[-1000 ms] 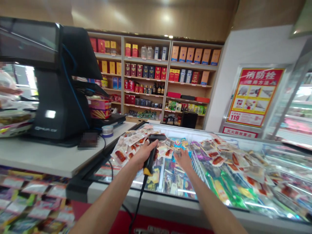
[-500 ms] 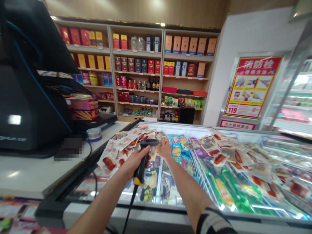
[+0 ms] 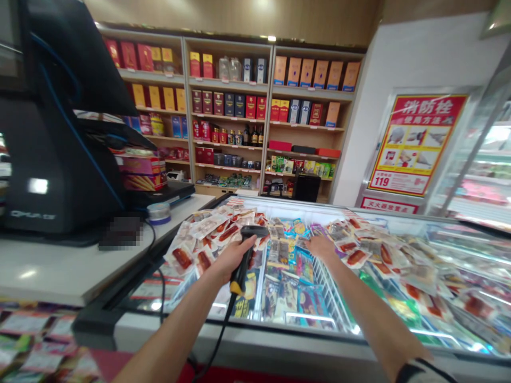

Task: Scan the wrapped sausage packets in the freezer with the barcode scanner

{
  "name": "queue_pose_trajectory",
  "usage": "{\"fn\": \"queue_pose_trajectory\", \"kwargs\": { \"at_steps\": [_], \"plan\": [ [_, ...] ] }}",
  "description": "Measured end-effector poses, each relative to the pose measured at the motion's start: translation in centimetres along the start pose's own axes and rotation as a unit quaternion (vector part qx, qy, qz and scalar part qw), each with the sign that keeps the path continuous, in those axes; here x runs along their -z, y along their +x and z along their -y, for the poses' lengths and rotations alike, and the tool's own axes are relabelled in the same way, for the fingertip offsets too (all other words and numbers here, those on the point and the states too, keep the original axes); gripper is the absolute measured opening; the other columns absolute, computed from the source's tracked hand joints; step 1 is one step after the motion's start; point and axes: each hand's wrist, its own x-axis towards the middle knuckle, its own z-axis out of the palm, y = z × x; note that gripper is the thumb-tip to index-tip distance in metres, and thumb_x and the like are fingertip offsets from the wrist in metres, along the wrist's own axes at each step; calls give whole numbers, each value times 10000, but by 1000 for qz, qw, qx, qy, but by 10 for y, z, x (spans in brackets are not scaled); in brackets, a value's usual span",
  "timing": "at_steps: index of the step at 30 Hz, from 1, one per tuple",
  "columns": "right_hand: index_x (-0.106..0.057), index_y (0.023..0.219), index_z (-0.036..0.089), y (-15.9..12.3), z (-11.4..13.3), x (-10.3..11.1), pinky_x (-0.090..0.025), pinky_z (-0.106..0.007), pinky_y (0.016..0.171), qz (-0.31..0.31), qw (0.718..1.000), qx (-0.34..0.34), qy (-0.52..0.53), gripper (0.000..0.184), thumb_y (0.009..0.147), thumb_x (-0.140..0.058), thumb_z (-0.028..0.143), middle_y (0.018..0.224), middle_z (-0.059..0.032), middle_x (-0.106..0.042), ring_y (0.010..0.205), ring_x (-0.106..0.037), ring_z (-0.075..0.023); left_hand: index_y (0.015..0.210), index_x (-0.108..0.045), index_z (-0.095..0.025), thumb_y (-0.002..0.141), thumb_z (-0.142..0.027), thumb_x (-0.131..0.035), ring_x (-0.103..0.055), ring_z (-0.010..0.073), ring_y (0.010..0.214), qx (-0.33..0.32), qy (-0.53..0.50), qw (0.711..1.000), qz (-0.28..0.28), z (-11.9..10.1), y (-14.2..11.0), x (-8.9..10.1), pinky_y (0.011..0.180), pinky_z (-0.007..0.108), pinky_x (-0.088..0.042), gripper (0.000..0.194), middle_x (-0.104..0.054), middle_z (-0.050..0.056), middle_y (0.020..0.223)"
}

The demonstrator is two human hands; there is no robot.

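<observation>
My left hand (image 3: 233,256) is wrapped around the handle of a black and yellow barcode scanner (image 3: 239,268), whose head faces right and whose cord hangs down towards me. Beyond the scanner, sealed packets of reddish-brown food (image 3: 203,259) lie heaped on the freezer's glass top. My right hand (image 3: 322,248) reaches over the glass, beside a small greyish packet (image 3: 302,242). Its fingertips are blurred, and I cannot tell whether they grip that packet. Dark vacuum-type packets (image 3: 279,251) lie between both hands. To the right spreads another pile of sealed food packets (image 3: 357,257).
A chest freezer (image 3: 279,331) spans the front, with wire dividers and bagged goods under its glass. On the left a white counter (image 3: 51,276) carries a black checkout terminal (image 3: 67,175) and a roll of tape (image 3: 158,214). Shelves of boxes (image 3: 227,105) stand behind.
My right hand has moved right, from beside the scanner's head to the edge of the right-hand pile. My left hand still holds the scanner. The view has shifted slightly.
</observation>
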Motion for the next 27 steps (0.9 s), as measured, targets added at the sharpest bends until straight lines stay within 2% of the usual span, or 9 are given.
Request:
{"fn": "queue_pose_trajectory", "kwargs": {
  "at_steps": [3, 7, 9, 11, 14, 16, 20, 27],
  "plan": [
    [-629, 884, 136, -9, 2, 10, -372, -431, 782, 80, 991, 20, -106, 419, 662, -528, 477, 1040, -171, -567, 978, -508, -308, 639, -455, -148, 652, -461, -572, -478, 76, 400, -7, -2, 1000, 20, -2, -9, -5, 388, 194, -371, 335, -520, -12, 513],
    [-588, 946, 138, -19, -7, 20, -403, -333, 735, 134, 982, 63, -115, 492, 648, -521, 524, 1003, -142, -591, 930, -541, -262, 654, -466, -146, 645, -467, -576, -483, 81, 404, -20, -5, 999, 45, -9, -23, -8, 391, 199, -375, 340, -527, -8, 520],
    [-583, 915, 132, -26, -12, 20, -409, -294, 693, 105, 991, 57, -60, 465, 634, -549, 501, 929, -128, -617, 872, -565, -241, 665, -469, -143, 651, -457, -575, -485, 80, 403, -28, -2, 998, 49, -15, -30, -10, 393, 200, -376, 331, -527, -10, 522],
    [-574, 902, 133, -35, -12, 17, -411, -269, 643, 35, 998, 31, 46, 428, 656, -527, 481, 864, -110, -634, 801, -583, -219, 675, -470, -141, 664, -446, -567, -484, 79, 401, -30, 1, 998, 54, -19, -36, -14, 391, 197, -372, 320, -526, -10, 525],
    [-571, 898, 135, -48, 0, 10, -413, -258, 606, -82, 973, -2, 214, 408, 678, -486, 468, 808, -86, -646, 736, -592, -202, 703, -468, -143, 677, -437, -559, -478, 77, 398, -25, 2, 997, 67, -23, -41, -22, 389, 197, -367, 309, -525, -12, 528],
    [-576, 891, 132, -54, 12, 5, -416, -268, 622, -125, 954, 2, 272, 419, 652, -507, 469, 813, -85, -647, 750, -591, -211, 709, -465, -145, 679, -442, -555, -474, 78, 396, -25, 3, 997, 80, -24, -43, -27, 390, 200, -366, 312, -519, -13, 520],
    [-590, 854, 145, -59, 34, -5, -415, -292, 635, -138, 942, -1, 305, 420, 623, -528, 491, 774, -72, -647, 733, -587, -222, 698, -480, -137, 666, -468, -557, -469, 75, 387, -30, 7, 995, 98, -27, -45, -29, 390, 203, -363, 341, -518, -8, 522],
    [-580, 877, 135, -66, 53, -4, -409, -295, 651, -153, 952, -5, 266, 390, 639, -551, 443, 794, -101, -644, 760, -583, -235, 688, -487, -143, 643, -464, -582, -475, 71, 392, -32, 7, 995, 91, -32, -47, -27, 384, 197, -356, 338, -525, -12, 543]
  ]
}}
